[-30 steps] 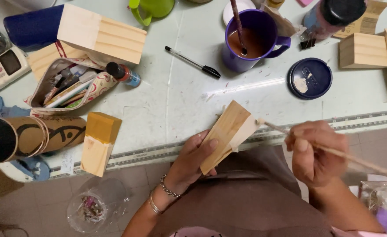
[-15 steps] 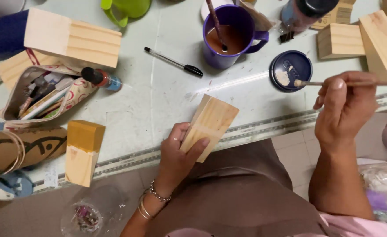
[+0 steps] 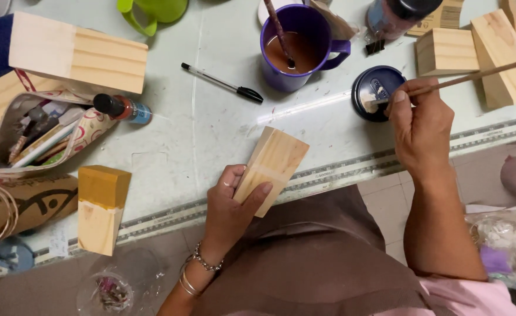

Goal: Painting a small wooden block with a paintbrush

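left hand (image 3: 230, 205): closed around a bare wood block (image 3: 271, 168), thumb across its lower front, fingers behind; the block tilts up to the right, over the table's near edge
right hand (image 3: 420, 131): pinches a thin wooden brush (image 3: 463, 78), grip shut on the handle; the handle runs up to the right past the frame edge
brush tip: light-coloured, resting in the paint lid (image 3: 378, 92)
paint lid: round, dark blue, flat on the table, a pale smear inside; just right of the mug
mug (image 3: 298, 47): purple, brown liquid inside, a second brush (image 3: 278, 30) standing in it, handle pointing right
pen (image 3: 223, 82): black and white, lying diagonally left of the mug
table (image 3: 211, 134): pale green mat, a ruler strip along the near edge
half-painted block (image 3: 101, 208): ochre top, raw wood below, at the near edge, well left of the held block
big block (image 3: 77, 54): bare wood, far left, lying above the pouch
pouch (image 3: 41, 137): open, patterned, crammed with pens and brushes
small bottle (image 3: 121, 108): black cap, on its side, touching the pouch
spare blocks (image 3: 472, 50): bare wood, top right, beyond the right hand
green cup (image 3: 152, 10): top edge, partly cut off
bracelets (image 3: 196, 269): on the left wrist
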